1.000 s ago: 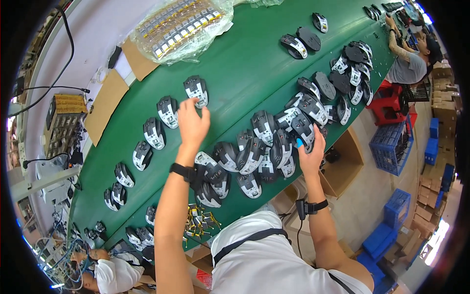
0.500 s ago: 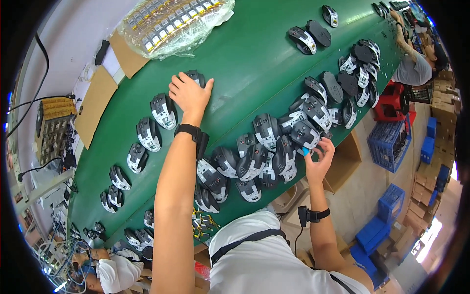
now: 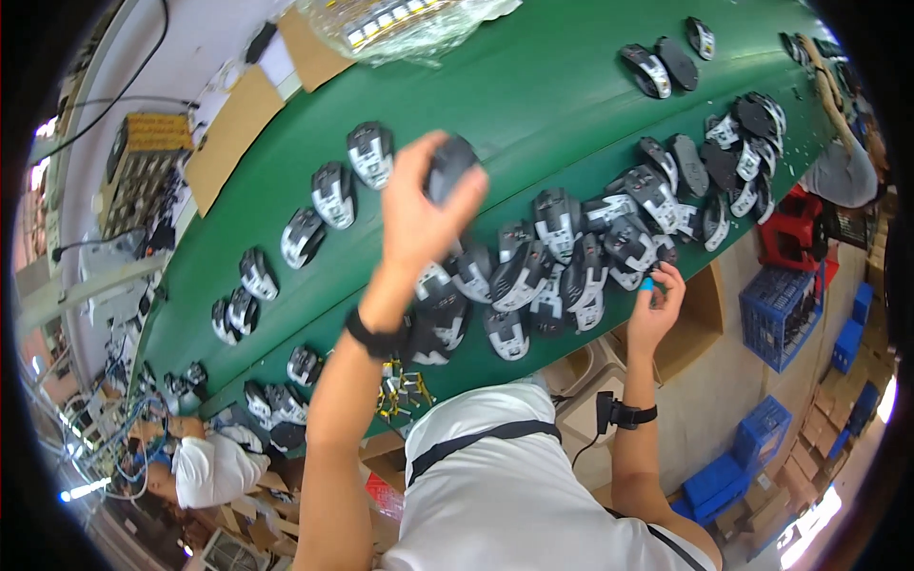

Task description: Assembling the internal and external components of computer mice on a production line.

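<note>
My left hand is lifted over the green belt. Its thumb and fingers are closed round a dark computer mouse, slightly smeared by motion. A crowd of computer mice, black with silver-white parts, lies along the near side of the belt. At that crowd's right front edge is my right hand, with a blue cover on one fingertip. Its fingers are loosely bent and apart beside a mouse, with nothing visible in them; whether they touch it I cannot tell.
Mice spaced in a row run along the belt's far left. A plastic-wrapped tray of small parts lies at the back. Yellow-black pieces sit by my waist. Blue crates stand right. Co-workers sit at both ends.
My left hand has raised a mouse off the belt's far side and brought it nearer and rightward. My right hand stays beside the crowd of mice. The whole view has shifted.
</note>
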A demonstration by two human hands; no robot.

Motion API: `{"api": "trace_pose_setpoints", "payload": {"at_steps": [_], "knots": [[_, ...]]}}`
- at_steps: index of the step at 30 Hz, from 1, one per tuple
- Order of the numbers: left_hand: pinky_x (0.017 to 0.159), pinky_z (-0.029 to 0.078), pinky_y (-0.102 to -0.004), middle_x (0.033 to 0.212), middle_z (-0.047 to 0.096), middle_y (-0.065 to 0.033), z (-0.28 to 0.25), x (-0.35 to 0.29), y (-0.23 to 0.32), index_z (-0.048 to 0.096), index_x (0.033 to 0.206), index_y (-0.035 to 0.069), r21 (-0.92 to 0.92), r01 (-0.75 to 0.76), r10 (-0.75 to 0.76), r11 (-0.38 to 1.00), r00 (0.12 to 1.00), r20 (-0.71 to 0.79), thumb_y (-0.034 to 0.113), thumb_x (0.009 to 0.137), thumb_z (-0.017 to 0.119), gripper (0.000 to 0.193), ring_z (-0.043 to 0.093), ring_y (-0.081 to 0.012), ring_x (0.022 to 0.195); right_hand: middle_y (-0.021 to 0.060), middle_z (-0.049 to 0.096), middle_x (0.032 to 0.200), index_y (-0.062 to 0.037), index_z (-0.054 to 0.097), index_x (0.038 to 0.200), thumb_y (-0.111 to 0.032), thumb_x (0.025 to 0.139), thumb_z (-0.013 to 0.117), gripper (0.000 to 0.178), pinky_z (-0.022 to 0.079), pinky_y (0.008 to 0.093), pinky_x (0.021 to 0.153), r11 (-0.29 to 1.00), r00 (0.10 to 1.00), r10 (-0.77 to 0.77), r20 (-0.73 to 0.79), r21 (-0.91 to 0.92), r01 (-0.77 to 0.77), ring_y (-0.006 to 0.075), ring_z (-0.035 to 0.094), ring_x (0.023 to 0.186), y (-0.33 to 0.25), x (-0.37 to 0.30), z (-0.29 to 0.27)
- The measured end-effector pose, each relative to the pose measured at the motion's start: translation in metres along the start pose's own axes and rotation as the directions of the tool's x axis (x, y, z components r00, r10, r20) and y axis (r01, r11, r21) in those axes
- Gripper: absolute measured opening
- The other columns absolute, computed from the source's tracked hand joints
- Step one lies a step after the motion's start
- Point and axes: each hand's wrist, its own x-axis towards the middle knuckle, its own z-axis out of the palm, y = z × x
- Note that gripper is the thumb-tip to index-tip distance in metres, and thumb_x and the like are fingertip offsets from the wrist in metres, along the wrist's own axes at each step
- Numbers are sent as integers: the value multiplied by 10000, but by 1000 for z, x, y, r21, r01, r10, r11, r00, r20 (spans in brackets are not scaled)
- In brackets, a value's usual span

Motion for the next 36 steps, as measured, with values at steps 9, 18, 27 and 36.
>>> {"api": "trace_pose_setpoints", "payload": {"at_steps": [9, 18, 27, 36], "knots": [[947, 421, -441, 1218, 440, -208, -7, -193, -33, 469, 1249, -13, 260, -216, 183, 941, 972, 146, 205, 644, 805, 726, 464, -396, 1120, 150, 495, 1237, -17, 538, 1072, 5, 766, 579, 309, 439, 321, 854, 985, 962, -167, 218, -16, 175, 249, 508, 1098, -58, -69, -14], [975, 333, -492, 1288, 438, -158, 31, -226, -47, 489, 1265, 53, 424, -361, 285, 830, 930, 233, 401, 661, 779, 754, 384, -373, 1233, 220, 391, 1386, 30, 347, 1385, -199, 881, 615, 614, 294, 420, 1076, 948, 980, -196, 35, -249, 198, 367, 403, 1256, 58, -55, -34], [1009, 312, -494, 1299, 428, -171, 37, -227, -30, 501, 1228, 45, 428, -362, 256, 828, 924, 285, 324, 675, 783, 680, 353, -388, 1264, 183, 544, 1183, 2, 509, 1252, -281, 738, 773, 644, 416, 422, 926, 964, 989, -105, 101, -233, 126, 362, 517, 1090, 41, -32, -44], [1021, 308, -493, 1289, 444, -195, 13, -232, -16, 529, 1147, 26, 393, -278, 248, 877, 960, 127, 152, 721, 695, 474, 387, -411, 1236, 134, 597, 1013, 52, 531, 1050, -396, 766, 776, 585, 456, 308, 821, 917, 822, 393, -413, 113, -382, 180, 567, 909, 84, -8, -84]]}}
